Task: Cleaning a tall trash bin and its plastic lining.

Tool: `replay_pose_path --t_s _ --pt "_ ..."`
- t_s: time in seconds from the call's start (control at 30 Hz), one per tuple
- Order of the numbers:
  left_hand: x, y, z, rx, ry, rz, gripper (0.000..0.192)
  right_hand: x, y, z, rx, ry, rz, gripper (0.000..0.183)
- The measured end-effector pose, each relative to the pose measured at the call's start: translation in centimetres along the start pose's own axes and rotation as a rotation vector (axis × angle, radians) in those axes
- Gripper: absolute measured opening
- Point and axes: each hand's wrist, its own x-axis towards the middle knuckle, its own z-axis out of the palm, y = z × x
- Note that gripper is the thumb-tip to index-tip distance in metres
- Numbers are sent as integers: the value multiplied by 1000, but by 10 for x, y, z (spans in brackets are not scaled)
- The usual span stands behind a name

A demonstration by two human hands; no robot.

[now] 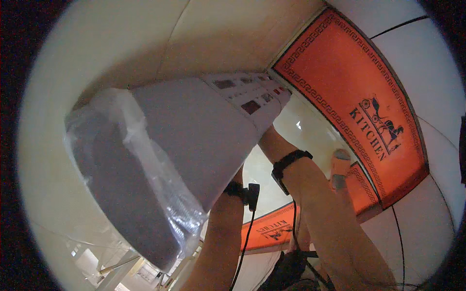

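Note:
A large greyish carton (182, 145) fills the middle of the view, tilted. Clear packing tape (156, 174) runs along it, wrinkled and shiny at the lower end, and dark printed marks stand near its far right end. Both forearms reach under its right side. My right hand (268, 136) goes behind the carton's edge, and only its base shows beyond a black wrist strap (291, 162). My left hand (238, 176) is mostly hidden there too, above a black strap with a small device (251, 196). The fingers of both hands are out of sight.
An orange floor mat (349, 72) with a dark patterned border and writing lies at right; another mat (273, 229) shows below. A sandalled foot (340, 167) is beside the right forearm. Black cables (244, 251) hang from the wrists. A beige surface (218, 40) borders the carton.

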Motion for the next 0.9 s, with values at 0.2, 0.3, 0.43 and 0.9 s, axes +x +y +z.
replay_pose_path --t_s 0.2,0.3,0.43,0.9 --pt "3 -2 0 2 31 -10 59 -2 8 2 260 7 49 41" --pt "4 -3 -5 13 46 -8 59 -2 9 2 423 15 85 42" --pt "2 8 1 -12 56 -3 59 -1 22 4 577 10 140 43" --pt "-23 0 -8 -68 62 -71 59 -17 42 27 1769 -26 495 45"
